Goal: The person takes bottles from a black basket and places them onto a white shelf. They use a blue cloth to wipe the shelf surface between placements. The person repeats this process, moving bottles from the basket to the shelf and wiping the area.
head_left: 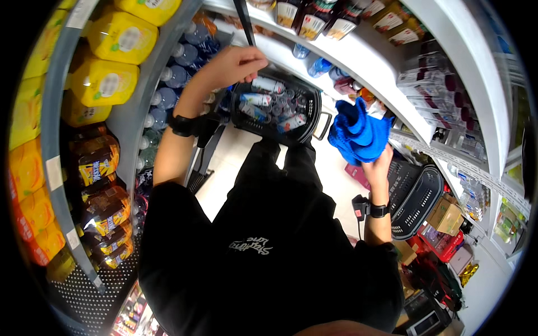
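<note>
Head view: I see the right hand [379, 169] closed on a bunched blue cloth [358, 134], right of the black shopping basket [263, 130]; left hand [240, 64] curled, hold unclear. Cloth-handling, I judge; moving it needs steady grip.

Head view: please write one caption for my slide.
Right hand grips a crumpled blue cloth; left hand is near a black plastic basket of containers.
</note>
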`<state>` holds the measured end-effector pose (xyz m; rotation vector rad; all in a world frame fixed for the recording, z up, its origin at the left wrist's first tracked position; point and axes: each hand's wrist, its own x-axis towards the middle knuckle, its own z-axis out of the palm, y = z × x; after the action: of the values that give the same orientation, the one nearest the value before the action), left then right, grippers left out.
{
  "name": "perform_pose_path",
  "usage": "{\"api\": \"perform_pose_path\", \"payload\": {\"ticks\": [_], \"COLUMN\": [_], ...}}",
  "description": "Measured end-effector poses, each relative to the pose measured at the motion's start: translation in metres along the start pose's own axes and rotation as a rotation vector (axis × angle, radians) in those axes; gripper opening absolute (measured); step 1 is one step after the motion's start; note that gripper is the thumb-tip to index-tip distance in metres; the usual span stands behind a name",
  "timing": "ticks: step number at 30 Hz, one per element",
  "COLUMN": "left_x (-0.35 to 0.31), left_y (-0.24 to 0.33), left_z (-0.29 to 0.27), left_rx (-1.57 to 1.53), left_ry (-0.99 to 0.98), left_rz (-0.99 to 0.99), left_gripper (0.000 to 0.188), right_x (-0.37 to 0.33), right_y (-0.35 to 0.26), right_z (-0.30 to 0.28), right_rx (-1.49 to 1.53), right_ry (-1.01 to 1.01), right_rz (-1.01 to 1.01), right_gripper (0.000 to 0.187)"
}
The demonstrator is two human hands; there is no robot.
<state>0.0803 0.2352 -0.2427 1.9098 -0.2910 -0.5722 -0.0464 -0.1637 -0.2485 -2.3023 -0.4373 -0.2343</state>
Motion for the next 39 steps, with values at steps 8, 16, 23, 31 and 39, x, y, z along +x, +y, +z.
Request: {"api": "perform_pose_path", "payload": {"ticks": [8,16,23,31,39], "left_x": [0.010,0.014,0.051,0.062,0.044], "left_y": [-0.354,-0.422,-0.489,-0.558,-0.605], "left_z": [0.113,0.162,0.174,0.183,0.178], "left_rx": [0.177,0.479,0.623,0.759,0.745], "left_ry": [0.108,-0.033,0.039,0.112,0.014], "left_rz": [-0.332,-0.808,-0.754,-0.671,-0.724], "left_gripper": [0.028,0.058,0.045,0.033,0.029], "right_x": [-0.060,-0.085,-0.097,-0.122,-0.131], "right_y": [0.040,0.076,0.110,0.118,0.119], "right_z": [0.067,0.093,0.111,0.122,0.123], "right_rx": [0.014,0.022,-0.027,-0.021,-0.028], "right_ry": [-0.283,-0.410,-0.489,-0.545,-0.507], "right_rz": [0.214,0.367,0.394,0.502,0.491], "right_gripper": [0.030,0.031,0.027,0.032,0.034]}}
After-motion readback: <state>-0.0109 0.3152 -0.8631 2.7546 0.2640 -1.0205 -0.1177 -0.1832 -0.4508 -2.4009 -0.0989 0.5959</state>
